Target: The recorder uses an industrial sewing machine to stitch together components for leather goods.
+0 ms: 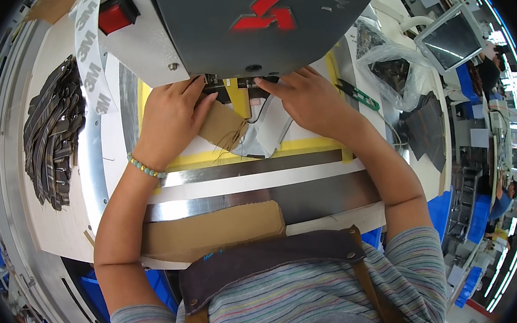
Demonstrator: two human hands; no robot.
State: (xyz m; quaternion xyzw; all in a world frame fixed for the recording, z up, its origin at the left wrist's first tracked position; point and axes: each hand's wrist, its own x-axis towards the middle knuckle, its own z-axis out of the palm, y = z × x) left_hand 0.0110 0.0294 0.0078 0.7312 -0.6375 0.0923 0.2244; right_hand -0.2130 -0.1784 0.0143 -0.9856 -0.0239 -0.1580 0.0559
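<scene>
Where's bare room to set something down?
Metal plate between white strip and cardboard strip; tabletop between striped fabric and near edge. Crowded: under machine head, around left hand and right hand; rightward, plastic bag and green-handled snips.

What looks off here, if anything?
Loose dark threads straggle over the lower edge of the brown flat piece in front of the machine; they look untidy beside the straight yellow tape. No spill or obvious damage visible.

One pair of bare arms, elbows bent: left forearm (pixel 120 221) and right forearm (pixel 391 166) angled forward and inward; left hand (pixel 170 117), back upward, thumb extended; right hand (pixel 311 102), index finger (pixel 272 88) stretched leftward (several fingertips hidden).
</scene>
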